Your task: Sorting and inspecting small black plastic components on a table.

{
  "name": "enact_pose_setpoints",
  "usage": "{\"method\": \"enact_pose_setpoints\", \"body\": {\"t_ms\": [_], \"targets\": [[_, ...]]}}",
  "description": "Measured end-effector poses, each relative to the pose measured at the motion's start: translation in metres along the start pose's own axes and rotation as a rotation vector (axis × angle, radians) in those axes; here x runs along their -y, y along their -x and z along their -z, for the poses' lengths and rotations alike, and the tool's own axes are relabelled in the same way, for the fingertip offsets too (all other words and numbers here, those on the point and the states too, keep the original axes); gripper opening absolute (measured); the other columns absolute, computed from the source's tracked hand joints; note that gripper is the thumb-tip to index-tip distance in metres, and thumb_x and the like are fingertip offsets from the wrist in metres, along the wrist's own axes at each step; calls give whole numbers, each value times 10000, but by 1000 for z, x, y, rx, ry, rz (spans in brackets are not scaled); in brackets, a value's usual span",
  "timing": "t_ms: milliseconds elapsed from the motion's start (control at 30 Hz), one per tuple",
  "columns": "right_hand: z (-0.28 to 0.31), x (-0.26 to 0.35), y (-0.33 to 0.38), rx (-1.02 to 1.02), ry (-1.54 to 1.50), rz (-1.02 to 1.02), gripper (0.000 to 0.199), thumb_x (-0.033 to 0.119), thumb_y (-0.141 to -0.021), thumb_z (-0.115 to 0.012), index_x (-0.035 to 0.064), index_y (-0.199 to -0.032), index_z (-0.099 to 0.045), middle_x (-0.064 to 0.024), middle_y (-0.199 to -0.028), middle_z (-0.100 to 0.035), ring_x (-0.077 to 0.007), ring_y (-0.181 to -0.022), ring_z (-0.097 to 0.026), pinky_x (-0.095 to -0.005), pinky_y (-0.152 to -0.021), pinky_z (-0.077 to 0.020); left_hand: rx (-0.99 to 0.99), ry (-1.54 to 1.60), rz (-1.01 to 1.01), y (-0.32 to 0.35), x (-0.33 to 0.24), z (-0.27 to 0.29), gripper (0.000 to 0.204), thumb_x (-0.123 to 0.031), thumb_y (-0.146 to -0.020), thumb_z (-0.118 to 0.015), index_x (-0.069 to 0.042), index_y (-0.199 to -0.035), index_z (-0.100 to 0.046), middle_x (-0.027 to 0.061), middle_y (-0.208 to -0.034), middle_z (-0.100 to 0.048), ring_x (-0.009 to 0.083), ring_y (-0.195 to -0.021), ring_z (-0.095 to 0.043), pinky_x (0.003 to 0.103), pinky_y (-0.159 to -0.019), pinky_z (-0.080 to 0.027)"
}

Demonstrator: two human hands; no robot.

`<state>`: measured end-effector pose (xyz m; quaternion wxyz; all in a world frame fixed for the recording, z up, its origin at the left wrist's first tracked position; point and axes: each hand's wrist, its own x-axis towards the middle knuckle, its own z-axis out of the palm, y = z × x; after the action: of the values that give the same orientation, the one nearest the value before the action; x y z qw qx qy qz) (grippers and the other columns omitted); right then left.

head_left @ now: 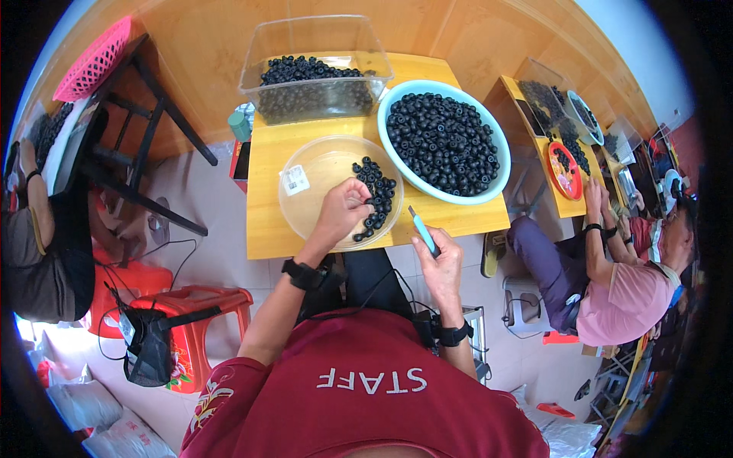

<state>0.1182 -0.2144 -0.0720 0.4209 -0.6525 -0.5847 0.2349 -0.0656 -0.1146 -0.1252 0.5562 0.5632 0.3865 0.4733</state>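
Reference: 12 o'clock points away from me across the desk. The work centres on a clear round container with a white label near its 9 o'clock rim. Black ring-shaped pieces lie in a loose cluster along its 3 o'clock side.

My left hand is over the container, next to the cluster. Its fingers are drawn together at the tips; I cannot tell whether a piece is between them. My right hand is at the container's 4 o'clock, outside the rim. Its fingers are closed around 1 utility knife with a light blue handle, blade directed toward 11 o'clock.

Adjacent vessels: a pale blue basin at the container's 2 o'clock, filled with similar pieces; a clear rectangular bin at 12 o'clock, partly filled. Each of my wrists carries 1 black band. A red stool is at my 9 o'clock; a person in a pink shirt sits at my 3 o'clock.
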Motion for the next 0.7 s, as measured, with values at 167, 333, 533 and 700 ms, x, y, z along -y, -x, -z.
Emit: {"method": "enact_pose_setpoints", "body": {"t_ms": [167,333,533,700], "targets": [[3,17,-1,100,-92,62,188,68,-793,-644,-28,-955,-642,-127,-756,-609,-190,-646,-568,-282,-611,-442,72,582,279,24,-44,12,135,-1,-820,-599,-40,-941,-555,18,-858,-584,128,-747,-617,238,-632,-506],[-2,29,-3,180,-133,139,189,103,-826,-612,-30,-958,-640,-156,-799,-640,-225,-681,-617,-297,-603,-459,158,826,258,37,-37,13,235,-24,-831,-611,-35,-1061,-558,36,-934,-603,118,-789,-604,234,-708,-501],[-5,44,-4,238,-64,199,189,146,-841,-602,-3,-949,-648,-168,-793,-649,-261,-632,-625,-319,-563,-471,138,841,278,40,-35,8,234,-39,-832,-626,-26,-1057,-563,42,-928,-613,112,-805,-591,234,-745,-487],[-7,42,-6,224,-55,219,193,144,-844,-598,-13,-945,-646,-147,-753,-639,-229,-614,-611,-308,-563,-463,178,822,247,40,-36,9,186,-40,-832,-628,-17,-1006,-566,65,-913,-612,118,-793,-585,235,-742,-488]]}}
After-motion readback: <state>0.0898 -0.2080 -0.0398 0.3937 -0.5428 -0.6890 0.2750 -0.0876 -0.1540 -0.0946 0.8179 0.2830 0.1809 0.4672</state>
